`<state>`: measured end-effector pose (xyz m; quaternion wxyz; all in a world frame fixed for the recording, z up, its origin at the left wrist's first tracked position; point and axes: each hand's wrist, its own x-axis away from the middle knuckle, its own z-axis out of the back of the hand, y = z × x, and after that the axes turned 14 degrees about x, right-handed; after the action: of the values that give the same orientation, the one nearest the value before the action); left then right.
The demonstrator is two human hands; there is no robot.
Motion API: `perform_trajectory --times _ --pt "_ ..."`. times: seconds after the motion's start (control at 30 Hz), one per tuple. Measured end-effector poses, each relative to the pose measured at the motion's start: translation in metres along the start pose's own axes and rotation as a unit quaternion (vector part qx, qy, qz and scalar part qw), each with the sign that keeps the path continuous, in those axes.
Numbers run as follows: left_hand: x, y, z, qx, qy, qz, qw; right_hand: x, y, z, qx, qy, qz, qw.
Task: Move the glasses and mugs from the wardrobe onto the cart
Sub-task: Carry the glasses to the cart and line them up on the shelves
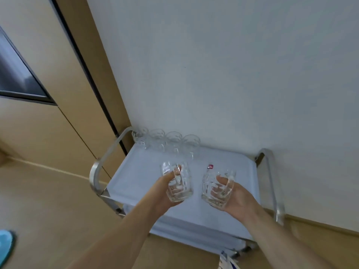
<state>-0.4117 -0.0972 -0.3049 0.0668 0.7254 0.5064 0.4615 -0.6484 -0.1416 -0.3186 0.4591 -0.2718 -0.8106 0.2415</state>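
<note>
My left hand grips a clear glass mug by its handle above the cart's top shelf. My right hand grips a second clear glass mug, which carries a small red sticker near its rim. Both mugs hang over the front half of the white shelf, a little apart from each other. Several clear glasses stand in a row along the shelf's back edge, against the wall.
The cart has curved metal handles at its left end and right end. It stands against a white wall, with a beige wardrobe panel to the left. A lower shelf shows beneath. A blue object lies on the floor at bottom left.
</note>
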Motion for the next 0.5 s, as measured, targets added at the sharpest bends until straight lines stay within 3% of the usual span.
perform_trajectory --times 0.13,0.5 --pt "-0.019 0.009 -0.003 -0.051 -0.013 0.015 0.998 -0.005 0.007 0.002 -0.02 0.017 -0.002 1.0" --pt "-0.097 0.004 -0.022 -0.201 0.073 -0.036 0.976 -0.045 -0.026 0.04 -0.015 0.084 0.011 0.996"
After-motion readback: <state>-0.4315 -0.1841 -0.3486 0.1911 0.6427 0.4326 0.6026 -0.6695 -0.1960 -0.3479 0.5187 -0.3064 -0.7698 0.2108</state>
